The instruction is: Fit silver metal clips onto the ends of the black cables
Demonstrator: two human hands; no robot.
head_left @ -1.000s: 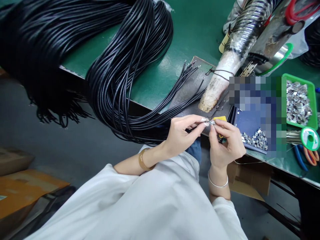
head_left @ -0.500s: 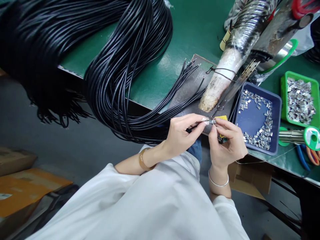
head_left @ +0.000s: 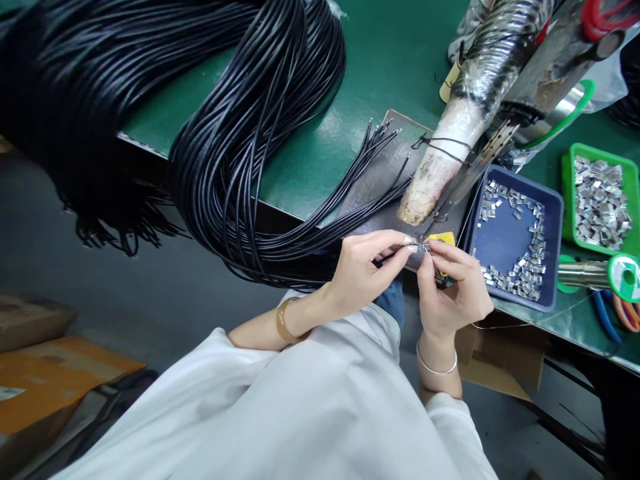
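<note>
My left hand (head_left: 365, 270) pinches the end of a black cable between thumb and fingertips. Close against it, my right hand (head_left: 453, 283) is closed on a small metal connector (head_left: 424, 247) at the cable's tip. Both hands are at the table's front edge, just below the soldering tool's thin rod. A thick bundle of black cables (head_left: 280, 247) curves in from the left, and several stripped ends rest on a grey board (head_left: 370, 180). Something yellow (head_left: 443, 237) lies behind my right fingers.
Right of my hands stands a blue tray (head_left: 510, 237) of small metal pieces, then a green tray (head_left: 565, 200) with more. A wrapped duct (head_left: 440, 153) hangs over the board. A green-ended spool (head_left: 583, 273) lies in front.
My right hand has shifted very slightly left, toward my left fingertips. My left hand and the cables have barely moved.
</note>
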